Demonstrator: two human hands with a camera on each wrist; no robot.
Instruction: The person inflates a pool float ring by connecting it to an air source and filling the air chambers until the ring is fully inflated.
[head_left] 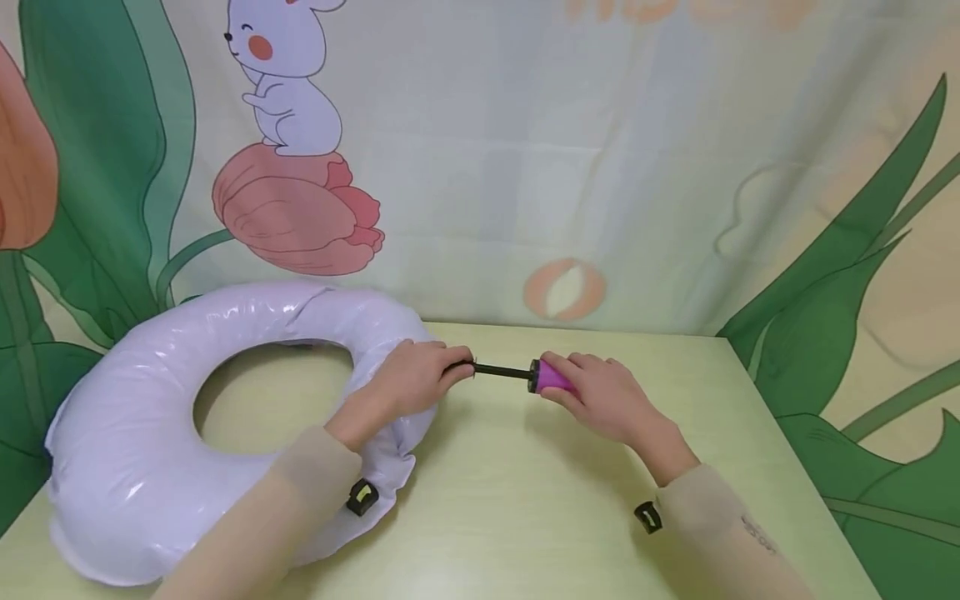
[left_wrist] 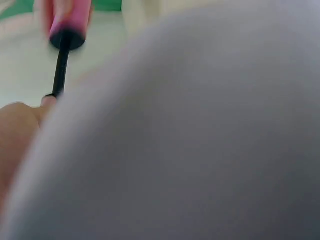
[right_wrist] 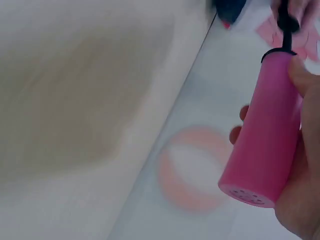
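A magenta hand pump [head_left: 555, 377] is held level above the table between my two hands. My right hand [head_left: 603, 396] wraps its fingers round the coloured barrel [right_wrist: 265, 130], whose end face shows small holes. A thin black rod [head_left: 502, 371] runs from the barrel to my left hand [head_left: 412, 377], which grips the black part at its other end. That part is mostly hidden by the fingers. Under my left forearm lies a white inflatable swim ring [head_left: 127, 417], plump with some creases. In the left wrist view the ring [left_wrist: 190, 130] fills most of the picture, blurred.
The pale yellow-green table [head_left: 510, 517] ends at a printed cloth backdrop [head_left: 465, 167] with a rabbit and tulips. Black wrist devices show at my left sleeve [head_left: 363, 497] and right sleeve [head_left: 648, 517]. The ring takes up the table's left side.
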